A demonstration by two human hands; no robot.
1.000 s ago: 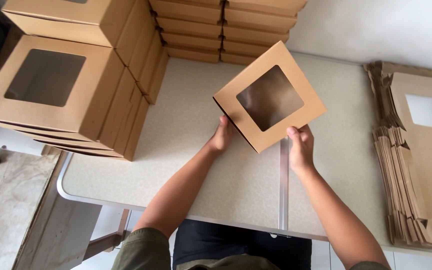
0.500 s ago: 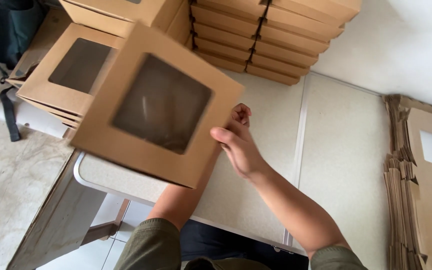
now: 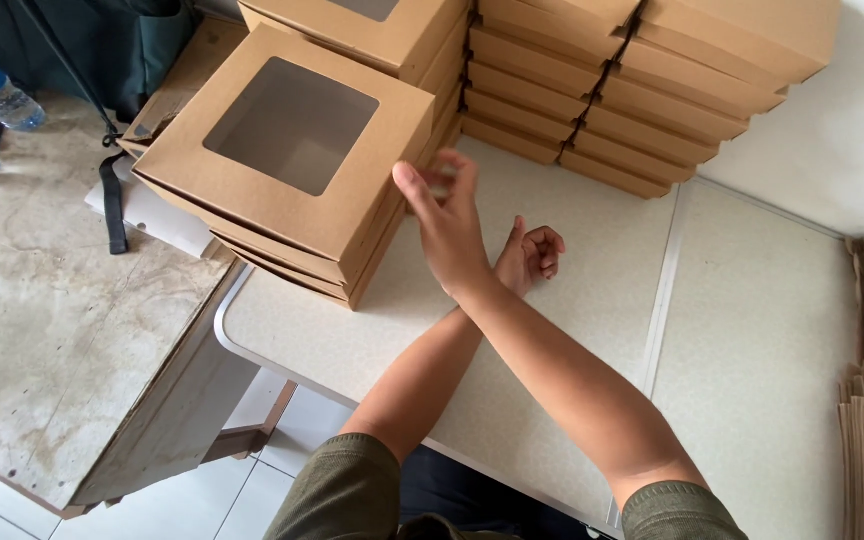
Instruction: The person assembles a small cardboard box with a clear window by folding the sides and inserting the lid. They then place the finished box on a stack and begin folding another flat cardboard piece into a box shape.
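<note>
The right hand [image 3: 449, 225] is hovering with its fingers [image 3: 414, 185] spread open, holding nothing, just beside the windowed brown box [image 3: 292, 150]. This box is lying on top of a pile of similar boxes at the left edge of the desk [image 3: 752, 340]. The left hand [image 3: 530, 255] is resting loosely curled on the desk, also holding nothing.

Brown windowed box [image 3: 287, 150], closed, flat atop stack at table's left edge
</note>
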